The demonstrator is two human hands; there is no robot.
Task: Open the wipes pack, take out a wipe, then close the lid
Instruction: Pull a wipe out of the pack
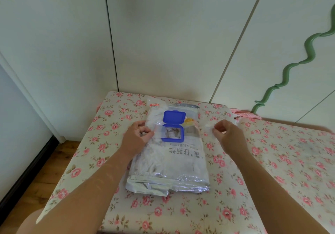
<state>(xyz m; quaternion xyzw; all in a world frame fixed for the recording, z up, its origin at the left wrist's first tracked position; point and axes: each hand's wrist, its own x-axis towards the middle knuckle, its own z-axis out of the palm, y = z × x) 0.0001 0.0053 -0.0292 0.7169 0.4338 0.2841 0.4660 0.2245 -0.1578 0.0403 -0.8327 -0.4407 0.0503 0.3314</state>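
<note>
A silvery-white wipes pack (168, 163) lies flat on the flowered table. Its blue lid (174, 117) is flipped up and away from me, and the blue-framed opening (173, 133) below it shows crumpled white wipes inside. My left hand (138, 136) rests on the pack's left side, fingers pinched on a clear sticker flap beside the opening. My right hand (228, 133) is off to the right of the pack, above the table, pinching a thin translucent wipe (208, 125) that stretches back toward the pack.
The table wears a flowered cloth (272, 170) and stands against white cupboard doors (163, 43). A wavy green handle (293, 65) runs up the right door. Wooden floor (45, 179) shows at the left, below the table's edge.
</note>
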